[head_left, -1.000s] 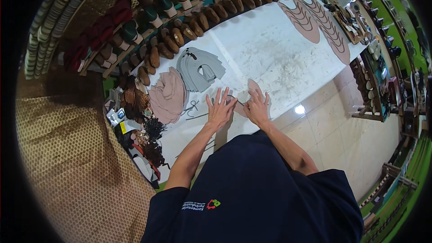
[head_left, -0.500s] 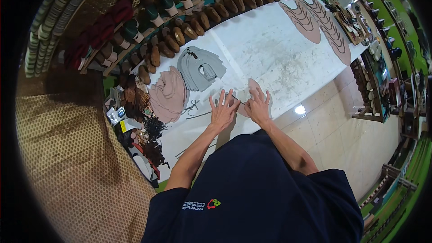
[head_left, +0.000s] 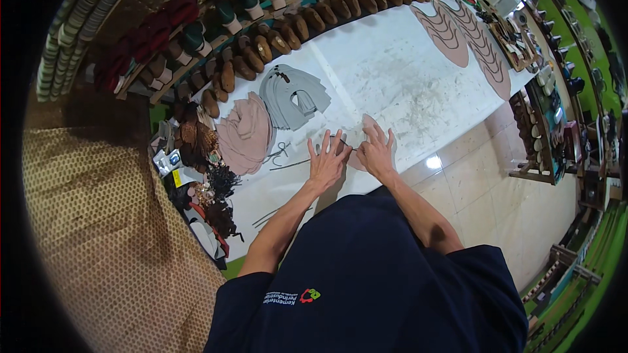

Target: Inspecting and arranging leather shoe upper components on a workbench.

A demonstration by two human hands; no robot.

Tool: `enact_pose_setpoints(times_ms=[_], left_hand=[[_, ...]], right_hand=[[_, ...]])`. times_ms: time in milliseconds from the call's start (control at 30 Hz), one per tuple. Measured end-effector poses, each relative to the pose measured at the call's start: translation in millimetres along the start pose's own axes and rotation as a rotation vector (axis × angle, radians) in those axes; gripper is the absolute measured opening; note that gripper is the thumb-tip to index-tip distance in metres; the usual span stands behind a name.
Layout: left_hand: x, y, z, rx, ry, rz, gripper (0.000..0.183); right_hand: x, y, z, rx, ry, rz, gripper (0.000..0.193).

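At the front edge of the white table, both hands work close together over a pink sole-shaped piece [head_left: 369, 121], partly covered by my right hand. My left hand [head_left: 326, 165] spreads its long fingers; its thumb and index fingertip pinch a thin dark strip [head_left: 341, 141]. My right hand [head_left: 376, 157] lies across the pink piece. Its bent index finger and thumb come together at the strip's end, while other fingers stretch forward. Left of my hands are small scissors [head_left: 280, 150] and more loose dark strips [head_left: 291, 165]. The exact fingertip contact is too small to make out.
Fanned grey pieces [head_left: 281, 101] and a pink stack [head_left: 245, 134] lie on the table [head_left: 386, 46] to the left. Pink pieces with dark curved strips [head_left: 447, 39] lie far right. Wooden shoe lasts [head_left: 288, 33] line the back. Mixed scraps [head_left: 209, 189] crowd the left edge.
My hands stay almost in place, with only slight finger shifts at the dark strip. The whole view has moved a little.
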State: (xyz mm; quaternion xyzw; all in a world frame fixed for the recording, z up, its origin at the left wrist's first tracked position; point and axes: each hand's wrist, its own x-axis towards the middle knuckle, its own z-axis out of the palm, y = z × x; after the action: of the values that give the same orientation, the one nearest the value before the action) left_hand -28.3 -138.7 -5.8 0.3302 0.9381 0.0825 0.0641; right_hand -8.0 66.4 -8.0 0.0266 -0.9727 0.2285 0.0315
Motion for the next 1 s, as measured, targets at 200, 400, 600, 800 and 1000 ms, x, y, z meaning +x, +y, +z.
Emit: enact_pose_setpoints(times_ms=[200,400,600,800,1000], left_hand=[[-6.4,3.0,7.8,-0.001,0.038,-0.028,0.057],[-4.2,11.5,3.3,-0.051,0.040,-0.051,0.055],[-8.1,15.1,9.9,-0.028,0.037,-0.058,0.054],[-5.6,21.6,7.4,-0.088,0.035,-0.076,0.049],[-9.8,23.0,11.7,-0.115,0.063,-0.120,0.044]], right_hand=[[5.6,3.4,5.6,-0.053,-0.021,-0.036,0.016],[7.8,5.4,4.1,-0.081,-0.047,-0.045,0.015],[8.1,-2.1,-6.2,-0.061,-0.098,-0.004,0.017],[-20.7,15.2,-23.4,0.080,0.150,0.049,0.027],[-31.7,51.6,-36.7,0.057,-0.043,-0.123,0.023]])
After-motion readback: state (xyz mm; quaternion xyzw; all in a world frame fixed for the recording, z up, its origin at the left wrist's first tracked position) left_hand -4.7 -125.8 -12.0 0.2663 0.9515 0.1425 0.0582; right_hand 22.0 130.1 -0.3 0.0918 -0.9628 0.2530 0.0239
